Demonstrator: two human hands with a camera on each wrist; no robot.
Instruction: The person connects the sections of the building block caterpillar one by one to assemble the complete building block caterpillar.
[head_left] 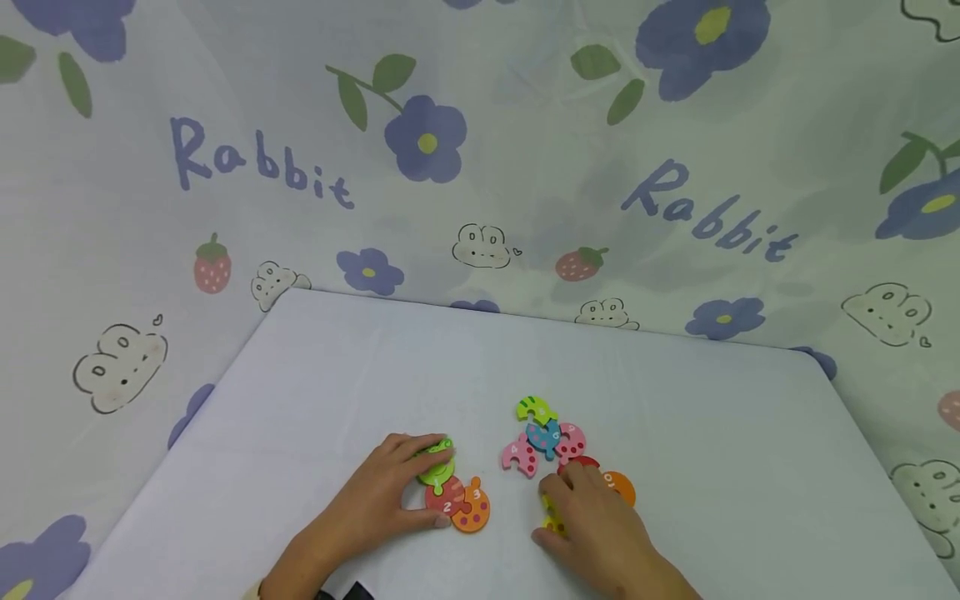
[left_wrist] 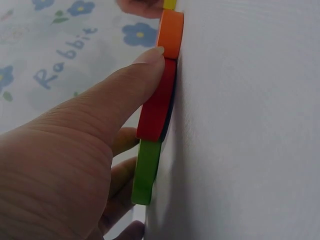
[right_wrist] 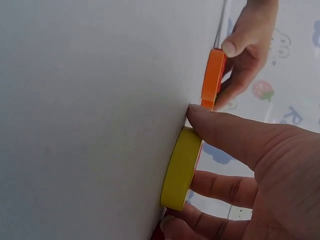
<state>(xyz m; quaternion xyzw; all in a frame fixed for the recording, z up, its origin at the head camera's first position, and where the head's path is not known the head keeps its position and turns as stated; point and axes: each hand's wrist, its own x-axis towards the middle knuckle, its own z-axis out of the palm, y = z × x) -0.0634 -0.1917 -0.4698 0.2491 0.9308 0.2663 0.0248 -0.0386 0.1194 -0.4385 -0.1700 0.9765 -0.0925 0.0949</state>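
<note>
Left hand (head_left: 375, 500) pins the joined chain flat on the table (head_left: 712, 467), fingers on the green piece (head_left: 437, 465), thumb against red "2" (head_left: 444, 497) beside orange "3" (head_left: 474, 507), likely to keep it steady. Right hand (head_left: 592, 525) curls round a yellow piece (right_wrist: 181, 167) lying near the loose pile (head_left: 546, 437); the cloth (head_left: 262, 158) reads "Rabbit".

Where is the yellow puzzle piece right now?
In the head view, the yellow piece lies on the white table under the right hand, whose fingers curl around it, beside the loose pile of pieces.
</note>
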